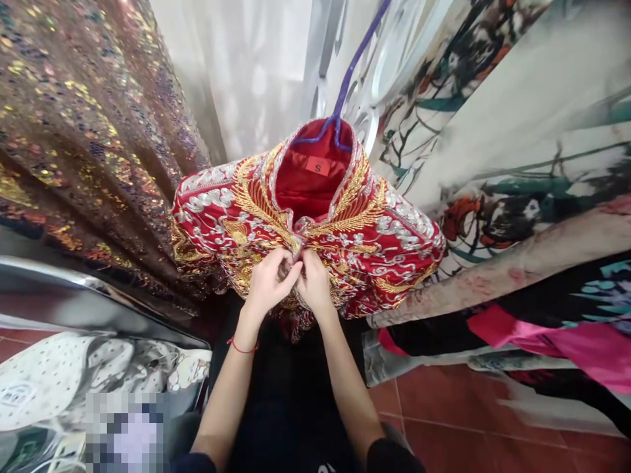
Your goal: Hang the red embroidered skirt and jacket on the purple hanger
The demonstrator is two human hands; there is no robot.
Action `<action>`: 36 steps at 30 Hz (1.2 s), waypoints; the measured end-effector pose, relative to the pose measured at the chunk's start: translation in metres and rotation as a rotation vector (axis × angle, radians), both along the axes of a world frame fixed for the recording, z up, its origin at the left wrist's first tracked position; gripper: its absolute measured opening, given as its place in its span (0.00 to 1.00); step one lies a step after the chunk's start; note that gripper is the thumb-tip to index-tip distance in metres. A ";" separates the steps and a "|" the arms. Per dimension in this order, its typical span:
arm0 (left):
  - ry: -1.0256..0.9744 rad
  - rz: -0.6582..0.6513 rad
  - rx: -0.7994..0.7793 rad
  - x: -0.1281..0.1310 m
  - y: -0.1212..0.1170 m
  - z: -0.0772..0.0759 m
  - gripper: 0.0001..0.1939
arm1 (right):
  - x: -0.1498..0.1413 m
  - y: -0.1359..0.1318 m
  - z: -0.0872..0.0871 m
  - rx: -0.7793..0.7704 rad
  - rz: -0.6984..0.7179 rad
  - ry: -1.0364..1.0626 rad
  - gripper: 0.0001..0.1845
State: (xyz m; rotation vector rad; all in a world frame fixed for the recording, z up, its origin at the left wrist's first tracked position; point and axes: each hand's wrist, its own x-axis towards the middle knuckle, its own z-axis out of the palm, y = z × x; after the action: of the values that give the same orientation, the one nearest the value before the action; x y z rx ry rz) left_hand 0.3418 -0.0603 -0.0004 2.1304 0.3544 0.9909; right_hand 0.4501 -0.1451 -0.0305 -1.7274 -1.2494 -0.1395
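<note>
A red jacket [394,246] with gold and silver embroidery hangs in front of me on a purple hanger [340,98]. Inside its stand-up collar is a red label [318,166] marked S. My left hand [270,279] and my right hand [314,279] meet at the front opening, just below the collar. Both sets of fingers are pinched on the two front edges of the jacket. Whatever fastening lies between the fingertips is hidden. A thin red string bracelet [242,347] circles my left wrist.
Sequined fabric [89,131] hangs at the left. Patterned cloth [522,164] hangs at the right, above black and pink garments [557,341]. A white metal frame [382,72] stands behind the hanger. Spotted cloth [44,374] lies at lower left, over a red tiled floor [444,407] seen at lower right.
</note>
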 end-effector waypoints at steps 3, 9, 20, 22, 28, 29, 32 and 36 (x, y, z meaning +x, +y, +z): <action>-0.106 0.057 -0.182 -0.018 -0.008 -0.031 0.07 | -0.014 -0.015 -0.012 0.089 0.086 0.213 0.13; 0.060 0.371 -1.284 -0.034 -0.007 -0.120 0.07 | -0.053 -0.027 -0.086 0.211 -0.050 1.259 0.09; -0.079 0.559 -1.724 -0.026 -0.002 -0.193 0.09 | -0.064 -0.022 -0.188 0.224 -0.401 1.824 0.20; -0.159 0.576 -1.738 -0.026 0.000 -0.195 0.06 | -0.058 -0.025 -0.192 0.219 -0.424 1.833 0.20; -0.315 0.545 -1.825 -0.031 0.007 -0.193 0.05 | -0.052 -0.030 -0.188 0.028 -0.352 1.874 0.18; -0.324 0.530 -1.838 -0.034 0.008 -0.193 0.04 | -0.054 -0.031 -0.187 0.010 -0.342 1.873 0.17; -0.285 0.486 -1.880 -0.044 0.012 -0.192 0.01 | -0.060 -0.030 -0.183 0.011 -0.335 1.867 0.15; -0.163 0.390 -1.965 -0.049 0.012 -0.191 0.13 | -0.064 -0.025 -0.179 0.067 -0.320 1.865 0.13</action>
State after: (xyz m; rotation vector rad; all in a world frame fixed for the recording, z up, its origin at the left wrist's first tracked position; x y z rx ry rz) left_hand 0.2928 -0.0486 -0.1913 0.1873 1.0683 0.4480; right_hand 0.3862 -0.1702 -0.2097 -1.1483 0.4096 1.0055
